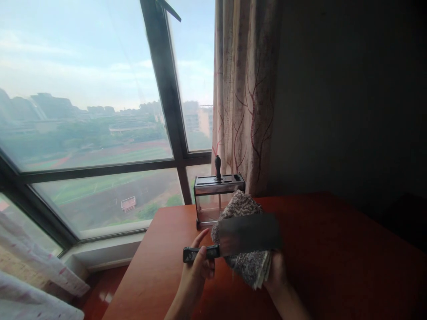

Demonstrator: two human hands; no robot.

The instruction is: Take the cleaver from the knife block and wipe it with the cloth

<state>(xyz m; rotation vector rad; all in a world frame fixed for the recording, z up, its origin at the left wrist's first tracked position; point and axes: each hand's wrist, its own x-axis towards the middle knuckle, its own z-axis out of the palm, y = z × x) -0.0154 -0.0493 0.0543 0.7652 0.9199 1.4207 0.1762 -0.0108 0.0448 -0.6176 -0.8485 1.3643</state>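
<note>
- Window: fills the frame from 9 to 12 o'clock; dark frame bars cross it, hazy buildings and fields show beyond the glass.
- Wall: dark, occupies the 1 to 3 o'clock region.
- Table: reddish-brown top, spreads from centre to 5 o'clock; its near-left corner points toward 7 o'clock.
- Curtain: pale with a red branch pattern, hangs at 12 o'clock between window and wall, reaching down behind the table.
- Knife block: clear-sided box with a dark slotted top, stands on the far table edge just above frame centre; one dark handle sticks upright out of a slot.
- Cleaver: broad dark blade held flat side toward the camera, just below centre; blade lies against the cloth, handle points toward 9 o'clock.
- Cloth: speckled grey-brown, folded, behind and below the blade, rising at 12 o'clock in front of the knife block.
- Left hand: at 6 o'clock, fingers curled and clamped on the cleaver handle, thumb raised along it.
- Right hand: right of the left hand, under the cloth and holding it against the blade; mostly hidden, so the exact finger spread cannot be told.
</note>
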